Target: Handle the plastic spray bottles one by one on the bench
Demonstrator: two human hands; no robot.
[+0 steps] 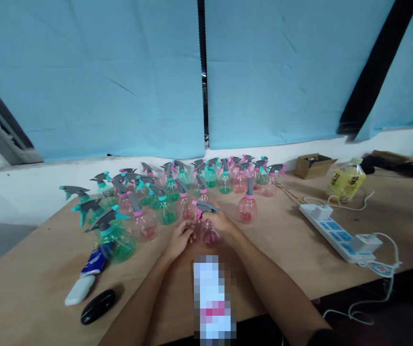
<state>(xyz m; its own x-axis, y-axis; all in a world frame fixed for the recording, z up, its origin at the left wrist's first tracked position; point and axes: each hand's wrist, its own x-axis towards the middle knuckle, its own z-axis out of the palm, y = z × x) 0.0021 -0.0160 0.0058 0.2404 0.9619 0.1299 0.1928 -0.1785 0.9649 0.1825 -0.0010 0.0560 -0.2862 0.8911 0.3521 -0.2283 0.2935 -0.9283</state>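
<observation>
My right hand (218, 222) grips a pink spray bottle (211, 236) around its neck, just below the grey and pink trigger head. The bottle stands upright on the table, its clear round body showing under my fingers. To its left, my left hand (180, 238) is held low over the table, fingers loosely bent and apart, with nothing visible in them. Behind both hands stand several more spray bottles in pink and green, among them a green spray bottle (165, 211) and a pink spray bottle (247, 210). A pixelated, whitish rectangular patch (212, 283) covers something in front of me.
On the wooden table (271, 240), a white power strip (336, 235) with plugs and cables lies right. Beyond it are a yellow-labelled jug (346, 180) and a cardboard box (314, 166). Left are a blue and white tube (93, 264) and a black oval object (98, 306).
</observation>
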